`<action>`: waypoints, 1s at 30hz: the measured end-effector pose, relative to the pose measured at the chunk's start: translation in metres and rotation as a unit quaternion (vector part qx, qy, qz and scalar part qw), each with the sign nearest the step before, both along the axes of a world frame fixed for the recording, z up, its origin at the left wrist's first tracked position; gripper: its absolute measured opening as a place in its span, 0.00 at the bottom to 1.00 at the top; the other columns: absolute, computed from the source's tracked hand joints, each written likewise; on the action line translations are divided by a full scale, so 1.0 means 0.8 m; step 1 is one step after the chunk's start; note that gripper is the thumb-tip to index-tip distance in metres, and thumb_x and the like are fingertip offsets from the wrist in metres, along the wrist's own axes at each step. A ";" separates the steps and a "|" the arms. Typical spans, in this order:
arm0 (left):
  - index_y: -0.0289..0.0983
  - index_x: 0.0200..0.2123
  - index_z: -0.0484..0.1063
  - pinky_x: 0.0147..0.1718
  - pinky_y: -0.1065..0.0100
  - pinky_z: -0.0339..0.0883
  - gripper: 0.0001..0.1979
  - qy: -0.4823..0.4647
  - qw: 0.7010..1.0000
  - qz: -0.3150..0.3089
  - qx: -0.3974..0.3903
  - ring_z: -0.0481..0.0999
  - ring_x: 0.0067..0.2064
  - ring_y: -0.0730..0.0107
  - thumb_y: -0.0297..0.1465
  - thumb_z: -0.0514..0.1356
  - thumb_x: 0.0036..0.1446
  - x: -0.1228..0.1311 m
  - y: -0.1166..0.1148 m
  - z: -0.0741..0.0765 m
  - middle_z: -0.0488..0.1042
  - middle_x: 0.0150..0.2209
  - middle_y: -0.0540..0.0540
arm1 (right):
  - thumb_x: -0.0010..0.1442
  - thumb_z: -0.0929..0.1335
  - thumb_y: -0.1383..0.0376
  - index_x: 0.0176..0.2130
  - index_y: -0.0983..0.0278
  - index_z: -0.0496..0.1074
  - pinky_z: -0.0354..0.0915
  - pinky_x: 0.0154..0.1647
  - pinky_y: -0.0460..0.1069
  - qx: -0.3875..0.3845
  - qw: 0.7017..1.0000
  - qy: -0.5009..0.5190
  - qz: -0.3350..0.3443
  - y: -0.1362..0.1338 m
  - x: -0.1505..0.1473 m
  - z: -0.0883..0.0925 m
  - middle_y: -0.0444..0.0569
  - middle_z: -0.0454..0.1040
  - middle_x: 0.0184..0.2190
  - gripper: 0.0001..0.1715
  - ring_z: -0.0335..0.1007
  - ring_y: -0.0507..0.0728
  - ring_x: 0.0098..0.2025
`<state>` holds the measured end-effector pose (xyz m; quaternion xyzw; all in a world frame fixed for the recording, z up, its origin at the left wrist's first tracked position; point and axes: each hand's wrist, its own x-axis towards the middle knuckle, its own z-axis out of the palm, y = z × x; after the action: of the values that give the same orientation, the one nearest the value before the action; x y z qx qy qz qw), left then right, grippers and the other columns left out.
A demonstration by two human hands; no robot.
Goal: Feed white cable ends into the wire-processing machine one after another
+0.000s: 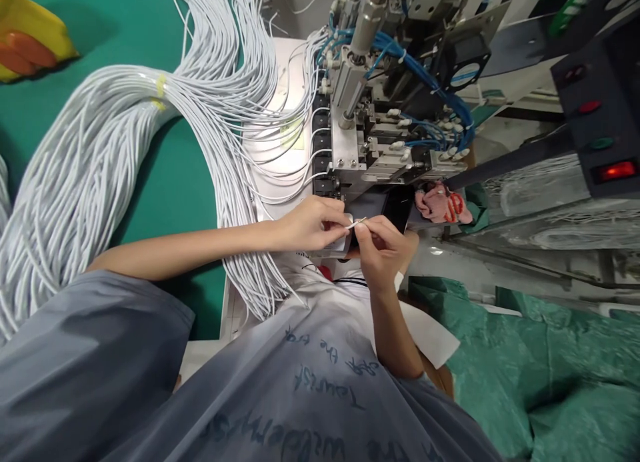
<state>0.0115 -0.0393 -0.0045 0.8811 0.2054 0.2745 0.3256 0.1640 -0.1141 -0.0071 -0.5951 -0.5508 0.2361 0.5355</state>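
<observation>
My left hand pinches a white cable close to its end, in front of the machine. Close by on the right, my right hand has its thumb and fingertips closed on the same cable's tip, where a thin yellowish or coppery end shows. A large bundle of white cables, tied with a yellow band, lies left of my hands. Several cables run from it to a row of black clamps on the machine's left side, just beyond my left hand.
The metal machine with blue air tubes stands ahead. At right are a control box with a lit red switch, a pink cloth and green sheeting. A green mat covers the left table.
</observation>
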 end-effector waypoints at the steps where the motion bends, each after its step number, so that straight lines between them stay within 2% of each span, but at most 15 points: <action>1: 0.33 0.31 0.75 0.24 0.74 0.58 0.12 0.030 0.998 -0.003 0.051 0.65 0.25 0.77 0.27 0.52 0.60 -0.001 0.001 0.000 0.67 0.25 0.48 | 0.55 0.68 0.67 0.25 0.65 0.74 0.54 0.21 0.46 0.000 0.999 -0.039 -0.001 0.000 0.001 0.002 0.42 0.64 0.20 0.08 0.56 0.48 0.20; 4: 0.31 0.34 0.73 0.21 0.72 0.53 0.14 0.113 0.972 -0.011 0.205 0.64 0.25 0.75 0.24 0.48 0.61 -0.005 0.007 -0.002 0.67 0.27 0.46 | 0.53 0.68 0.68 0.24 0.65 0.74 0.52 0.19 0.45 -0.033 0.991 -0.125 0.027 0.005 0.010 0.009 0.40 0.63 0.18 0.08 0.51 0.46 0.18; 6: 0.31 0.34 0.73 0.21 0.71 0.52 0.14 0.137 0.961 -0.006 0.241 0.64 0.25 0.74 0.24 0.47 0.61 -0.006 0.009 -0.002 0.67 0.28 0.46 | 0.53 0.68 0.68 0.24 0.65 0.74 0.52 0.19 0.45 -0.048 0.991 -0.122 0.040 0.010 0.013 0.010 0.40 0.63 0.18 0.08 0.52 0.46 0.18; 8: 0.32 0.34 0.73 0.21 0.71 0.52 0.13 0.123 0.970 0.003 0.212 0.65 0.25 0.75 0.25 0.48 0.61 -0.005 0.009 -0.003 0.67 0.27 0.47 | 0.54 0.67 0.67 0.24 0.65 0.74 0.54 0.20 0.46 -0.042 0.995 -0.083 0.033 0.013 0.012 0.006 0.42 0.65 0.19 0.09 0.56 0.48 0.20; 10: 0.33 0.34 0.73 0.23 0.73 0.55 0.13 0.091 0.985 0.008 0.149 0.66 0.26 0.76 0.27 0.49 0.61 -0.003 0.008 -0.003 0.67 0.27 0.48 | 0.55 0.67 0.65 0.24 0.65 0.74 0.55 0.21 0.46 -0.029 0.999 -0.026 0.016 0.015 0.007 -0.002 0.43 0.66 0.20 0.10 0.59 0.49 0.22; 13: 0.33 0.35 0.73 0.26 0.74 0.59 0.13 0.081 0.993 -0.011 0.082 0.68 0.28 0.76 0.30 0.49 0.63 -0.002 0.012 -0.004 0.68 0.27 0.48 | 0.56 0.67 0.63 0.25 0.64 0.74 0.58 0.23 0.47 -0.036 0.999 0.037 -0.001 0.018 0.003 -0.015 0.45 0.68 0.23 0.10 0.63 0.51 0.25; 16: 0.32 0.38 0.73 0.25 0.72 0.58 0.15 0.153 0.982 -0.011 0.107 0.67 0.26 0.77 0.32 0.48 0.65 -0.004 0.024 -0.006 0.69 0.33 0.45 | 0.57 0.66 0.62 0.27 0.64 0.75 0.59 0.26 0.47 -0.076 0.996 0.048 0.006 0.029 0.013 -0.031 0.46 0.69 0.25 0.12 0.64 0.52 0.27; 20: 0.30 0.37 0.72 0.22 0.71 0.55 0.15 0.253 0.956 0.021 0.149 0.66 0.25 0.78 0.28 0.46 0.64 -0.007 0.042 -0.011 0.69 0.37 0.43 | 0.58 0.64 0.60 0.30 0.65 0.75 0.61 0.28 0.47 -0.134 0.988 0.074 0.029 0.054 0.031 -0.057 0.46 0.70 0.25 0.14 0.64 0.51 0.27; 23: 0.30 0.37 0.71 0.24 0.72 0.58 0.14 0.270 0.952 0.022 0.139 0.67 0.26 0.77 0.25 0.46 0.64 -0.006 0.047 -0.015 0.69 0.37 0.43 | 0.55 0.65 0.59 0.29 0.66 0.74 0.61 0.27 0.47 -0.161 0.981 0.102 0.037 0.070 0.033 -0.072 0.46 0.70 0.24 0.13 0.63 0.51 0.26; 27: 0.30 0.36 0.72 0.25 0.73 0.60 0.14 0.273 0.955 0.023 0.111 0.68 0.27 0.76 0.25 0.46 0.64 -0.003 0.047 -0.017 0.70 0.36 0.43 | 0.52 0.67 0.60 0.27 0.66 0.72 0.60 0.27 0.46 -0.167 0.977 0.131 0.028 0.078 0.027 -0.081 0.44 0.69 0.22 0.11 0.62 0.50 0.25; 30: 0.31 0.43 0.72 0.25 0.73 0.59 0.14 0.262 0.957 0.026 0.118 0.69 0.28 0.76 0.25 0.47 0.63 -0.003 0.047 -0.020 0.70 0.36 0.44 | 0.52 0.67 0.61 0.27 0.66 0.71 0.59 0.27 0.46 -0.172 0.976 0.127 0.036 0.080 0.027 -0.085 0.43 0.69 0.22 0.10 0.61 0.50 0.25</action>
<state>0.0092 -0.0013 -0.0206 0.9489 0.2719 0.0647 0.1466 0.1853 -0.0505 -0.0751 -0.6230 -0.4504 0.4206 0.4818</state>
